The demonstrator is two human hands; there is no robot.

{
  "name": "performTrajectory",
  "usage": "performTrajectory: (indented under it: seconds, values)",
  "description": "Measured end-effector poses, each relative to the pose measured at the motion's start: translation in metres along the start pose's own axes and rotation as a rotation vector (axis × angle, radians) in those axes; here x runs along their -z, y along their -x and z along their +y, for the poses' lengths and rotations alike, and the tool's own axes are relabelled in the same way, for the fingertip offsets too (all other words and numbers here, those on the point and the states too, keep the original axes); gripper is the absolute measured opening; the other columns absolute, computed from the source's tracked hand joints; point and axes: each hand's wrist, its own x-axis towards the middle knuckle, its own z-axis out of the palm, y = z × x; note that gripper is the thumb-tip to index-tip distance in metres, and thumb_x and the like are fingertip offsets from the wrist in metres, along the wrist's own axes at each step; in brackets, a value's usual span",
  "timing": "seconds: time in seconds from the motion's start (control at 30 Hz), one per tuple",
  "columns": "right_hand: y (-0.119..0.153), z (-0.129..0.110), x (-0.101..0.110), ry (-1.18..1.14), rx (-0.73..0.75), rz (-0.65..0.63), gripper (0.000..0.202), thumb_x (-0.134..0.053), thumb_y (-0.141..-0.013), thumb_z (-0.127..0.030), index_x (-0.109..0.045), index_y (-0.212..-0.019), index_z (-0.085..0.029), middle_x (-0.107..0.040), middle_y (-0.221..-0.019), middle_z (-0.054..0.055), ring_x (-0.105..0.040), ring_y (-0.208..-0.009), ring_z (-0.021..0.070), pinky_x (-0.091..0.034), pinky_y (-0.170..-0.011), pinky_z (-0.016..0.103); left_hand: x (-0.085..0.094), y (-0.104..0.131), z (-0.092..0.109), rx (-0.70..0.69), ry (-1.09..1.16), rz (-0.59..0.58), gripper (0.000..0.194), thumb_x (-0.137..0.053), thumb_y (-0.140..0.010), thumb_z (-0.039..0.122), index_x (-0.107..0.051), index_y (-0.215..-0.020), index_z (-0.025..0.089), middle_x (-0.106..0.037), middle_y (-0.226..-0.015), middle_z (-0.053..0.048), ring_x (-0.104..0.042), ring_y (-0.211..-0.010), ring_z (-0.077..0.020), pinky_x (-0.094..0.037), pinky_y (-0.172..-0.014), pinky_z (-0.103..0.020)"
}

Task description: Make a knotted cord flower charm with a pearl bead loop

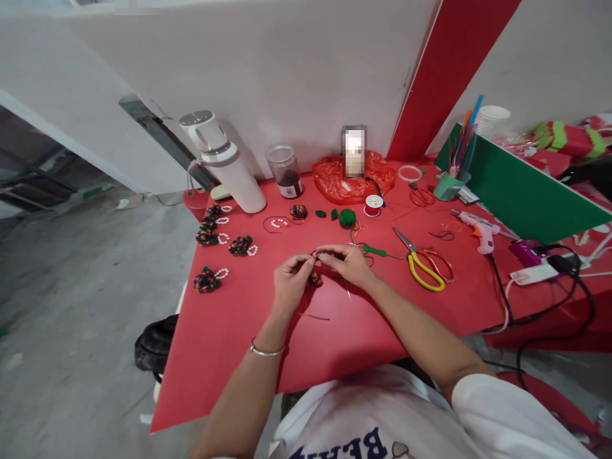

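Note:
Over the middle of the red table, both hands pinch a small multicoloured knitted piece (315,278), part of which hangs below the fingers. My left hand (292,277) grips its left side, and my right hand (349,262) grips the top right. A thin needle-like tool shows below my right hand. Just beyond that hand lie a green-handled hook (374,250) and a green yarn ball (347,218). Two green leaf pieces, a multicoloured yarn ball (298,211) and a string of white beads (279,223) lie farther back. Finished-looking yarn flowers with bead loops (206,280) sit at the left.
Yellow-handled scissors (425,271), a pink glue gun (482,231) and a power strip (534,274) with cables are at the right. Behind stand a white flask (239,178), a clear jar (285,172), a phone on a red bag (325,178) and a green board (521,182).

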Motion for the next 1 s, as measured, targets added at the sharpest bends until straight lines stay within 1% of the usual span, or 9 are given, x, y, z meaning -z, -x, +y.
performTrajectory:
  seconds: [0.13,0.23,0.4,0.5,0.6,0.77,0.83,0.9,1.0]
  values:
    - [-0.001,0.001,-0.001,0.019,0.020,-0.007,0.024,-0.073,-0.084,-0.038,-0.079,-0.099,-0.020,-0.079,-0.099,0.008,-0.072,-0.091,0.0202,-0.055,-0.084,0.034,-0.001,0.000,-0.001,0.011,0.014,0.016,0.034,-0.082,-0.070,0.047,-0.068,-0.080,0.017,-0.061,-0.052,0.002,-0.057,-0.042,-0.0124,-0.053,-0.045,-0.027]
    - [-0.001,0.002,-0.001,0.026,0.021,0.001,0.024,-0.073,-0.083,-0.038,-0.078,-0.097,-0.019,-0.079,-0.097,0.008,-0.072,-0.089,0.0196,-0.055,-0.083,0.033,-0.001,-0.001,-0.004,0.008,0.011,0.025,0.035,-0.082,-0.070,0.046,-0.066,-0.082,0.016,-0.063,-0.054,0.001,-0.058,-0.043,-0.0120,-0.051,-0.044,-0.025]
    - [-0.001,0.003,-0.003,0.043,0.024,0.019,0.025,-0.071,-0.084,-0.039,-0.078,-0.097,-0.018,-0.078,-0.093,0.007,-0.069,-0.082,0.0178,-0.053,-0.076,0.031,0.000,-0.005,-0.008,-0.005,0.051,0.052,0.037,-0.084,-0.067,0.041,-0.063,-0.085,0.017,-0.067,-0.063,0.001,-0.060,-0.046,-0.0103,-0.049,-0.045,-0.021]
    - [0.000,0.004,-0.004,0.082,0.039,0.032,0.024,-0.071,-0.084,-0.039,-0.078,-0.096,-0.019,-0.078,-0.091,0.006,-0.067,-0.079,0.0172,-0.052,-0.074,0.031,0.001,-0.006,-0.009,0.001,0.074,0.053,0.037,-0.083,-0.066,0.039,-0.064,-0.088,0.017,-0.070,-0.070,0.000,-0.063,-0.050,-0.0108,-0.050,-0.047,-0.021]
    - [0.000,0.005,-0.005,0.110,0.072,0.045,0.023,-0.070,-0.084,-0.039,-0.078,-0.095,-0.019,-0.077,-0.091,0.007,-0.067,-0.080,0.0178,-0.052,-0.075,0.031,0.001,-0.006,-0.009,0.006,0.083,0.061,0.035,-0.083,-0.065,0.036,-0.066,-0.089,0.016,-0.071,-0.073,-0.001,-0.065,-0.053,-0.0108,-0.053,-0.052,-0.022]
    - [0.001,0.006,-0.007,0.163,0.107,0.043,0.025,-0.070,-0.085,-0.038,-0.079,-0.101,-0.020,-0.077,-0.094,0.007,-0.067,-0.080,0.0185,-0.053,-0.076,0.032,0.002,-0.006,-0.009,-0.014,0.080,0.078,0.034,-0.084,-0.065,0.033,-0.069,-0.091,0.016,-0.073,-0.076,-0.002,-0.066,-0.059,-0.0113,-0.056,-0.058,-0.024]
    - [0.002,0.005,-0.007,0.196,0.130,0.056,0.022,-0.070,-0.086,-0.037,-0.079,-0.097,-0.021,-0.077,-0.090,0.007,-0.066,-0.076,0.0182,-0.052,-0.072,0.031,0.002,-0.007,-0.010,-0.004,0.082,0.073,0.036,-0.084,-0.065,0.035,-0.070,-0.092,0.016,-0.072,-0.075,-0.002,-0.065,-0.058,-0.0114,-0.055,-0.055,-0.024]
    - [0.002,0.004,-0.007,0.227,0.157,0.084,0.019,-0.070,-0.086,-0.035,-0.080,-0.093,-0.021,-0.077,-0.088,0.007,-0.065,-0.073,0.0179,-0.051,-0.070,0.031,0.002,-0.007,-0.012,0.037,0.087,0.050,0.037,-0.084,-0.066,0.039,-0.071,-0.092,0.015,-0.070,-0.071,-0.001,-0.063,-0.053,-0.0111,-0.053,-0.050,-0.023]
    - [0.003,0.002,-0.007,0.252,0.185,0.128,0.017,-0.070,-0.086,-0.034,-0.079,-0.092,-0.021,-0.077,-0.089,0.007,-0.065,-0.074,0.0179,-0.051,-0.068,0.030,0.001,-0.006,-0.014,0.091,0.081,0.006,0.038,-0.082,-0.069,0.046,-0.071,-0.086,0.014,-0.065,-0.063,0.000,-0.058,-0.048,-0.0105,-0.051,-0.045,-0.023]
